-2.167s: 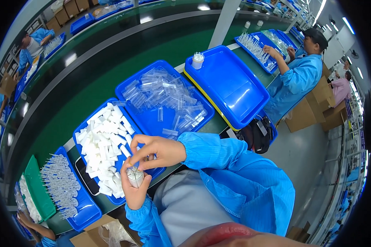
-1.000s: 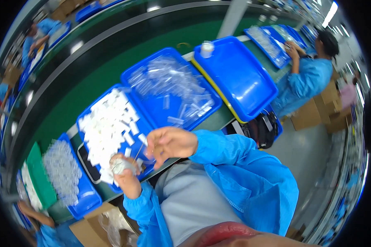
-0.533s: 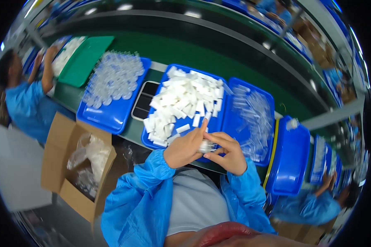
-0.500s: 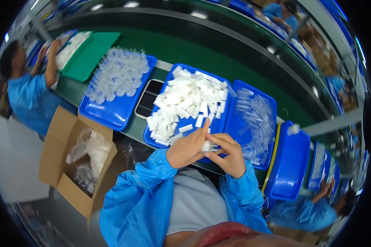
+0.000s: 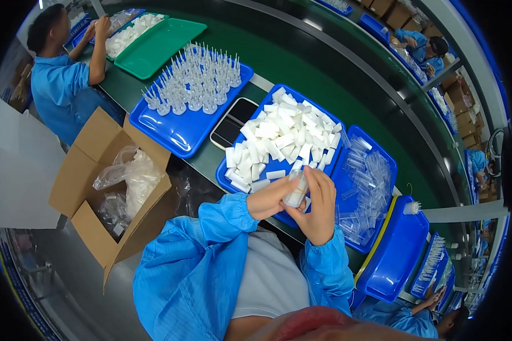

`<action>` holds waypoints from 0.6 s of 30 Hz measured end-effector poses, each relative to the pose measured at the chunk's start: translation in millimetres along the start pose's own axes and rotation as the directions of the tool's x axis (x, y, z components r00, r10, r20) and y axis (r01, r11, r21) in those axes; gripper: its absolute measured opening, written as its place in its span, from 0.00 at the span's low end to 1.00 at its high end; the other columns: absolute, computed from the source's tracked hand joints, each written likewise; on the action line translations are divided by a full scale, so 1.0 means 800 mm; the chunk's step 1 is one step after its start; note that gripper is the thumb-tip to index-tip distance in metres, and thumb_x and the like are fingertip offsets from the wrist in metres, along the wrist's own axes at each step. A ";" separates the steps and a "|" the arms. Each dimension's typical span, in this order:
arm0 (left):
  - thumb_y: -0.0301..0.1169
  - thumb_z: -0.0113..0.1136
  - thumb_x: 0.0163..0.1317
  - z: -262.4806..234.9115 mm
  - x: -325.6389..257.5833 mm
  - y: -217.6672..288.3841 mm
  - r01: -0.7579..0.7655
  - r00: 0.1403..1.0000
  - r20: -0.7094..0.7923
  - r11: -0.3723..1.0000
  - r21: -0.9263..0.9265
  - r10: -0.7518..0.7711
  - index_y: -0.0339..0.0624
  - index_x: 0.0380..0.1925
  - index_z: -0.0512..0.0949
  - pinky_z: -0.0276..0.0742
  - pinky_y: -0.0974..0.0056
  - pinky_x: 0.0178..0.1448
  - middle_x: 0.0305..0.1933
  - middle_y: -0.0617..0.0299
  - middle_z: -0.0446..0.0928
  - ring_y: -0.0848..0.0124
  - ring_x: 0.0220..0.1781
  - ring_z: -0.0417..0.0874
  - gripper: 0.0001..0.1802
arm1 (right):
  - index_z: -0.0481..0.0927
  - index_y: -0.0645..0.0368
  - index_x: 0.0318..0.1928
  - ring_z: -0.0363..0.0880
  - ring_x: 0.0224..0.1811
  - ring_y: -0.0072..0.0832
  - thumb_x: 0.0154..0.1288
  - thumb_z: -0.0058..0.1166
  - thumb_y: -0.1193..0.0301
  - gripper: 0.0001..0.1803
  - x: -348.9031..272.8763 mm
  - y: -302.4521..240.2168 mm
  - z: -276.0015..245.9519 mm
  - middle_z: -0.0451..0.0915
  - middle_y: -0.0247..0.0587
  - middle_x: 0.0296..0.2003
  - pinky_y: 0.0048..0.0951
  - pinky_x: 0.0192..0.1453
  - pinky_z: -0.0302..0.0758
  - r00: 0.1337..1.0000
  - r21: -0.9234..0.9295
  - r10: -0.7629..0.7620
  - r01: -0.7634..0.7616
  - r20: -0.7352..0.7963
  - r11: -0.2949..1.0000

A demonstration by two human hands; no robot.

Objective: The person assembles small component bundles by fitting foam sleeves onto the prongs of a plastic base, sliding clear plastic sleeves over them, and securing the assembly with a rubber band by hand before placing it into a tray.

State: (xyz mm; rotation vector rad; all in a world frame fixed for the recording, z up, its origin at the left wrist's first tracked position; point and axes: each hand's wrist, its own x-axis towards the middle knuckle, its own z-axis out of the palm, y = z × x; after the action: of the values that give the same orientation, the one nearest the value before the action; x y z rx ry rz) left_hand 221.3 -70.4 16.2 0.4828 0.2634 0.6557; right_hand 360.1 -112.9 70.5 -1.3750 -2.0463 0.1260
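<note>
Both my hands meet over the near edge of a blue tray (image 5: 224,175) heaped with white blocks (image 5: 284,133). Between them is a short clear plastic tube (image 5: 296,196) with something whitish inside, held tilted. My left hand (image 5: 267,199) is closed on it from the left, its fingers partly hidden behind it. My right hand (image 5: 318,207) grips it from the right, thumb below and fingers above. A second blue tray (image 5: 354,132), beside my right hand, holds a pile of clear plastic tubes (image 5: 367,170).
Left lie a dark-faced phone-like device (image 5: 233,123) and a blue tray (image 5: 170,133) of clear stemmed parts. An open carton (image 5: 91,187) with plastic bags stands lower left. A blue bin (image 5: 395,250) stands at right. Beyond runs a green conveyor belt (image 5: 301,62). Co-workers sit on both sides.
The view has shifted, moving the trays within the picture. My right fingers have risen along the tube, and my left fingers no longer point up. More of the tube shows between my hands.
</note>
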 end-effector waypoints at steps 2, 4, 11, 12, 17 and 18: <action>0.47 0.43 0.71 -0.005 -0.003 0.005 0.045 0.998 -0.032 0.996 -0.075 -0.047 0.39 0.55 0.66 0.76 0.64 0.46 0.42 0.58 0.74 0.70 0.41 0.77 0.23 | 0.69 0.61 0.60 0.70 0.56 0.44 0.37 0.73 0.67 0.44 0.005 0.000 -0.001 0.73 0.46 0.53 0.40 0.57 0.65 1.000 0.002 0.025 -0.025 -0.013 1.000; 0.44 0.44 0.71 -0.010 -0.005 0.008 0.013 1.000 0.017 1.000 0.024 -0.014 0.36 0.52 0.68 0.76 0.63 0.49 0.44 0.56 0.76 0.67 0.43 0.79 0.22 | 0.72 0.60 0.57 0.72 0.54 0.43 0.37 0.73 0.67 0.41 0.008 -0.002 -0.004 0.75 0.45 0.51 0.38 0.56 0.65 0.998 0.059 0.040 -0.037 -0.044 0.998; 0.42 0.47 0.69 -0.017 -0.010 0.033 -0.014 0.993 0.119 0.973 0.230 -0.014 0.31 0.56 0.68 0.75 0.61 0.58 0.51 0.51 0.76 0.64 0.52 0.79 0.25 | 0.75 0.56 0.53 0.74 0.53 0.42 0.34 0.76 0.68 0.39 0.019 0.002 -0.006 0.77 0.43 0.50 0.37 0.56 0.66 0.995 0.123 -0.004 0.016 -0.095 0.992; 0.42 0.46 0.70 -0.016 -0.009 0.036 -0.018 0.992 0.128 0.969 0.246 -0.014 0.31 0.56 0.68 0.75 0.61 0.58 0.51 0.51 0.76 0.64 0.52 0.79 0.26 | 0.75 0.56 0.53 0.74 0.53 0.42 0.34 0.76 0.68 0.39 0.019 0.003 -0.007 0.77 0.43 0.50 0.37 0.56 0.66 0.996 0.122 0.012 -0.002 -0.086 0.993; 0.51 0.49 0.66 0.002 -0.014 0.025 -0.019 0.995 -0.084 0.956 0.292 0.045 0.34 0.57 0.67 0.76 0.64 0.53 0.50 0.54 0.75 0.66 0.50 0.79 0.31 | 0.76 0.55 0.52 0.75 0.52 0.39 0.34 0.76 0.67 0.38 0.013 0.004 -0.008 0.78 0.41 0.50 0.35 0.56 0.66 0.997 0.089 0.039 -0.032 -0.071 0.996; 0.44 0.47 0.69 -0.001 -0.015 0.022 -0.022 0.995 -0.085 0.963 0.270 0.047 0.33 0.56 0.68 0.76 0.66 0.53 0.49 0.56 0.76 0.69 0.50 0.79 0.26 | 0.76 0.54 0.52 0.75 0.52 0.38 0.34 0.76 0.67 0.39 0.012 0.004 -0.008 0.78 0.41 0.49 0.35 0.55 0.66 0.996 0.079 0.036 -0.030 -0.076 0.996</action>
State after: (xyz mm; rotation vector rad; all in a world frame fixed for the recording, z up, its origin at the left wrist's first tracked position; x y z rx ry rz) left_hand 202.8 -65.3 25.4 0.7207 0.4340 0.6802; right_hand 364.4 -105.3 78.6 -1.3453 -1.9357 0.1633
